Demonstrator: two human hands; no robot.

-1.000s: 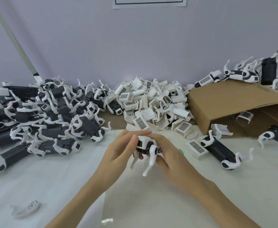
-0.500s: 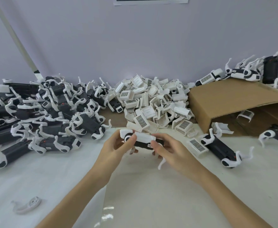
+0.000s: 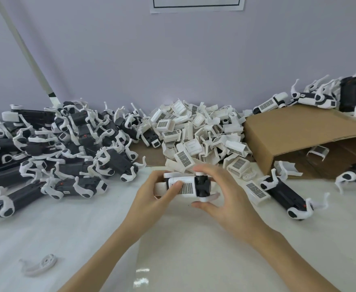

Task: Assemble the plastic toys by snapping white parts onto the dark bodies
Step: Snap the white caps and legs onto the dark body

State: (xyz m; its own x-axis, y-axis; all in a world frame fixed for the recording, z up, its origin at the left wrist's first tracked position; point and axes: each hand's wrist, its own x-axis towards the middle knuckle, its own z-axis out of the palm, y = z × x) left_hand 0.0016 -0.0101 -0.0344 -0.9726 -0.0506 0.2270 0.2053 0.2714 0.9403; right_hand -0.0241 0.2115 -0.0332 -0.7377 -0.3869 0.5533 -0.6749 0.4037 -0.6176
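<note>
I hold one toy [image 3: 201, 186] over the middle of the table, a dark body with a white grilled cover [image 3: 185, 187] on its left half. My left hand [image 3: 153, 197] grips the covered end, thumb lying on the grille. My right hand [image 3: 221, 192] curls round the dark end, fingers above and thumb below. A heap of loose white covers [image 3: 200, 135] lies just behind my hands. Dark bodies with white legs [image 3: 52, 148] are piled at the left.
A tipped cardboard box [image 3: 299, 133] lies at the right with finished toys [image 3: 312, 98] on top. One dark toy [image 3: 286, 194] and a loose grilled cover [image 3: 257, 190] lie right of my hands. A stray white leg piece [image 3: 39, 264] lies at the front left.
The toy has been turned in my hands so the grilled cover faces up. My right hand has shifted from under the toy to clasp its dark end.
</note>
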